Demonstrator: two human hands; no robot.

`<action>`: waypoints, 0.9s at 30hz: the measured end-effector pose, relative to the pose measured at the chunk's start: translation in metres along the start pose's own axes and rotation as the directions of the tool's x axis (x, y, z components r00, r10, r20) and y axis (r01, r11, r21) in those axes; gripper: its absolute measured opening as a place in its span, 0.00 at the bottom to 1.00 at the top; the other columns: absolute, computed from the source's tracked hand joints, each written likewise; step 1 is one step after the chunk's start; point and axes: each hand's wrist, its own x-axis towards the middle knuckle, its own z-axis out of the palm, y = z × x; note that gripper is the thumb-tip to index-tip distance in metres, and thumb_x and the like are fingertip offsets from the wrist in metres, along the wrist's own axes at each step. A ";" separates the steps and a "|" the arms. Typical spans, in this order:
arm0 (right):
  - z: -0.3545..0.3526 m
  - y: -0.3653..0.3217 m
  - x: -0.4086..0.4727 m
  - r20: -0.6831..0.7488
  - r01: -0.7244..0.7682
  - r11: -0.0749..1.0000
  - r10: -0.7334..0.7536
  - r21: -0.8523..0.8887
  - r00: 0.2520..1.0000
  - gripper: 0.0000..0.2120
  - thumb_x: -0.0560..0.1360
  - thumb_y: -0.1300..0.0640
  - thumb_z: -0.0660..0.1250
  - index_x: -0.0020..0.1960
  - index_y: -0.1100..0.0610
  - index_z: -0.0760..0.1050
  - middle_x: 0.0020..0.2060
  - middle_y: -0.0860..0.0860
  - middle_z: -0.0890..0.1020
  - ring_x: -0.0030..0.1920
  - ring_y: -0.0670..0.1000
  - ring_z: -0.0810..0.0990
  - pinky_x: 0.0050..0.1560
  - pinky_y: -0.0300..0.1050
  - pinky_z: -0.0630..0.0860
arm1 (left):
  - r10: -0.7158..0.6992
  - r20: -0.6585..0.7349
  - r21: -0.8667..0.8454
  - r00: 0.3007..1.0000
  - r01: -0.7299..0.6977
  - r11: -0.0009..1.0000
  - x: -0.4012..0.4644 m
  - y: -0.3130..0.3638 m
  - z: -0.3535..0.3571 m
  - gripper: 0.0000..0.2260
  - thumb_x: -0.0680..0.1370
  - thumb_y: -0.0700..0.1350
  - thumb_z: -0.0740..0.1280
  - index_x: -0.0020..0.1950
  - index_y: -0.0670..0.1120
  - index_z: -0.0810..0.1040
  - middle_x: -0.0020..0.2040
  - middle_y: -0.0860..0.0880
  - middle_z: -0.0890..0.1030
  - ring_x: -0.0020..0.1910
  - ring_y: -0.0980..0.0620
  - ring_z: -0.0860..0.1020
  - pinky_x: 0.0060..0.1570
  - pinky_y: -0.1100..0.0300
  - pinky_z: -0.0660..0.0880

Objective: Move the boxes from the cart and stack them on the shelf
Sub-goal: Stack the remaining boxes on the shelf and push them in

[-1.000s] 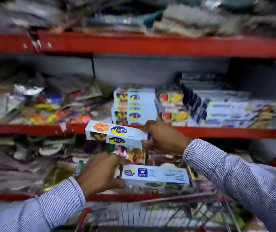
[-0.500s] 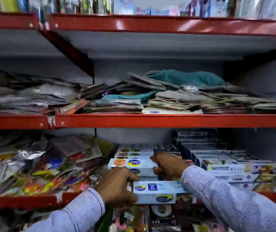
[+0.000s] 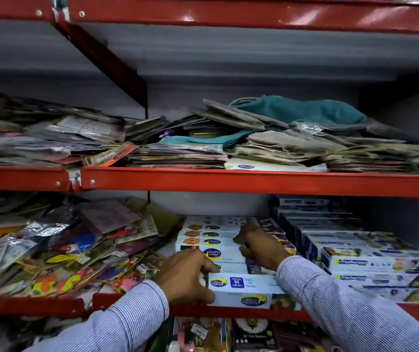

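Comparing with half a second ago: my view has tipped up slightly and both hands have pushed further onto the red shelf (image 3: 241, 182).

Item, left hand (image 3: 185, 279): fingers curled over the left end of the front box (image 3: 244, 290), thumb underneath near the shelf lip. This white box, held clear of the edge before, now rests on the shelf's front edge, printing upside down to me, "30" legible on a blue patch.

Item, right hand (image 3: 260, 247): fingers closed on the right end of the upper box (image 3: 211, 252), which now sits on top of the stacked boxes (image 3: 213, 231) at the rear; earlier it was short of them. Whether the palm bears down on the box I cannot tell.

Item, cling-wrap cartons (image 3: 370, 265): ranked at the right on the same shelf, touching one another, well stacked; brand text too blurred to read fully.

Item, loose foil packets (image 3: 58, 250): heaped to the left of the boxes, unchanged.

Item, teal cloth (image 3: 302, 110): on the shelf above, lying over flat paper bundles (image 3: 274, 146).

Hidden or cut off: the cart is out of frame; my striped sleeves (image 3: 350, 308) cover the right end of the front box; the lower shelf's goods are cropped by the bottom edge and indistinct.
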 end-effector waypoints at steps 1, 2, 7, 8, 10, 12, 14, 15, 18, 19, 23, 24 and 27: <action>-0.001 0.001 0.001 -0.004 -0.011 1.000 0.011 0.029 1.000 0.14 0.76 0.58 0.66 0.61 0.56 0.78 0.61 0.56 0.78 0.58 0.59 0.79 0.58 0.51 0.78 | 0.008 -0.004 0.002 1.000 -0.008 1.000 0.002 0.001 -0.001 0.29 0.59 0.57 0.76 0.61 0.62 0.80 0.44 0.59 0.85 0.41 0.59 0.78 0.39 0.62 0.71; -0.001 0.003 0.001 -0.006 -0.030 0.997 0.031 0.065 1.000 0.14 0.76 0.59 0.65 0.61 0.55 0.78 0.60 0.56 0.79 0.57 0.58 0.80 0.56 0.50 0.78 | 0.018 -0.008 -0.001 1.000 -0.018 1.000 0.007 0.002 -0.001 0.28 0.59 0.56 0.76 0.60 0.61 0.81 0.41 0.59 0.85 0.35 0.61 0.76 0.36 0.63 0.70; -0.017 0.009 -0.003 -0.015 -0.122 0.946 0.132 0.301 0.991 0.14 0.78 0.60 0.63 0.62 0.57 0.79 0.50 0.55 0.87 0.41 0.48 0.85 0.46 0.43 0.82 | 0.031 -0.061 -0.012 0.998 -0.032 0.999 0.034 0.010 -0.002 0.24 0.62 0.53 0.77 0.58 0.57 0.83 0.41 0.63 0.85 0.27 0.69 0.72 0.29 0.63 0.76; -0.020 0.011 -0.006 -0.021 -0.113 0.948 0.125 0.298 0.992 0.14 0.78 0.59 0.63 0.62 0.57 0.80 0.52 0.55 0.87 0.45 0.50 0.85 0.51 0.46 0.82 | 0.041 -0.078 0.005 0.996 -0.041 0.999 0.041 0.011 0.000 0.24 0.63 0.53 0.78 0.59 0.57 0.83 0.47 0.60 0.86 0.26 0.68 0.72 0.24 0.69 0.70; -0.026 0.010 -0.016 -0.029 -0.111 0.967 0.121 0.230 0.992 0.13 0.79 0.55 0.62 0.60 0.55 0.81 0.53 0.55 0.86 0.51 0.56 0.84 0.55 0.49 0.81 | 0.050 -0.102 0.024 0.994 -0.048 0.999 0.054 0.013 0.006 0.25 0.63 0.54 0.78 0.60 0.55 0.83 0.52 0.58 0.86 0.27 0.66 0.71 0.22 0.74 0.64; -0.029 0.011 -0.026 -0.009 -0.118 0.975 0.122 0.189 0.993 0.13 0.80 0.51 0.60 0.52 0.53 0.82 0.43 0.56 0.85 0.44 0.60 0.82 0.48 0.51 0.79 | 0.049 -0.117 0.016 0.992 -0.047 0.999 0.065 0.013 0.014 0.26 0.64 0.54 0.78 0.61 0.54 0.82 0.53 0.57 0.86 0.36 0.62 0.79 0.30 0.70 0.73; -0.025 0.013 -0.036 0.003 -0.116 0.981 0.117 0.154 0.993 0.15 0.82 0.48 0.57 0.40 0.49 0.77 0.31 0.51 0.75 0.33 0.56 0.75 0.42 0.51 0.75 | 0.038 -0.142 -0.008 0.989 -0.039 0.999 0.073 0.011 0.023 0.26 0.64 0.53 0.78 0.62 0.53 0.82 0.57 0.56 0.85 0.47 0.57 0.83 0.37 0.63 0.74; -0.022 0.012 -0.042 0.001 -0.112 0.984 0.113 0.137 0.994 0.17 0.82 0.47 0.57 0.35 0.47 0.72 0.29 0.48 0.71 0.32 0.55 0.72 0.41 0.51 0.73 | 0.034 -0.154 -0.022 0.988 -0.037 0.999 0.076 0.009 0.028 0.26 0.64 0.52 0.78 0.62 0.52 0.82 0.58 0.55 0.84 0.51 0.55 0.82 0.41 0.63 0.73; -0.013 0.013 -0.053 -0.016 -0.075 0.993 0.077 0.096 0.997 0.15 0.81 0.45 0.57 0.42 0.51 0.74 0.37 0.52 0.80 0.44 0.59 0.80 0.43 0.50 0.75 | 0.057 -0.175 0.010 0.983 -0.056 0.998 0.076 0.002 0.041 0.25 0.65 0.53 0.76 0.61 0.51 0.82 0.55 0.51 0.81 0.57 0.48 0.77 0.54 0.57 0.73; -0.010 0.013 -0.055 -0.029 -0.068 0.992 0.071 0.104 0.997 0.15 0.81 0.44 0.57 0.51 0.54 0.77 0.47 0.54 0.83 0.51 0.59 0.81 0.48 0.50 0.77 | 0.065 -0.187 0.047 0.980 -0.057 0.997 0.075 0.000 0.044 0.24 0.65 0.54 0.75 0.60 0.51 0.83 0.54 0.51 0.80 0.57 0.46 0.75 0.58 0.53 0.72; -0.004 0.013 -0.056 -0.074 -0.048 0.991 0.058 0.127 0.996 0.18 0.81 0.46 0.58 0.59 0.59 0.75 0.60 0.57 0.81 0.60 0.59 0.78 0.57 0.56 0.77 | 0.056 -0.197 0.030 0.979 -0.051 0.998 0.072 -0.005 0.047 0.21 0.67 0.52 0.71 0.59 0.51 0.84 0.57 0.51 0.78 0.57 0.48 0.74 0.59 0.52 0.74; -0.003 0.014 -0.054 -0.082 -0.039 0.991 0.050 0.128 0.995 0.18 0.81 0.46 0.58 0.59 0.59 0.76 0.60 0.57 0.81 0.60 0.59 0.78 0.57 0.55 0.77 | 0.064 -0.195 0.017 0.979 -0.062 0.998 0.072 -0.006 0.047 0.19 0.68 0.51 0.71 0.59 0.51 0.84 0.59 0.51 0.79 0.58 0.49 0.75 0.57 0.53 0.76; 0.000 0.017 -0.052 -0.099 -0.030 0.989 0.045 0.143 0.994 0.17 0.81 0.47 0.59 0.60 0.58 0.76 0.61 0.54 0.81 0.61 0.57 0.79 0.58 0.54 0.78 | 0.101 -0.192 0.016 0.976 -0.100 0.995 0.072 -0.010 0.049 0.18 0.72 0.50 0.71 0.62 0.50 0.83 0.64 0.51 0.79 0.62 0.49 0.75 0.58 0.54 0.76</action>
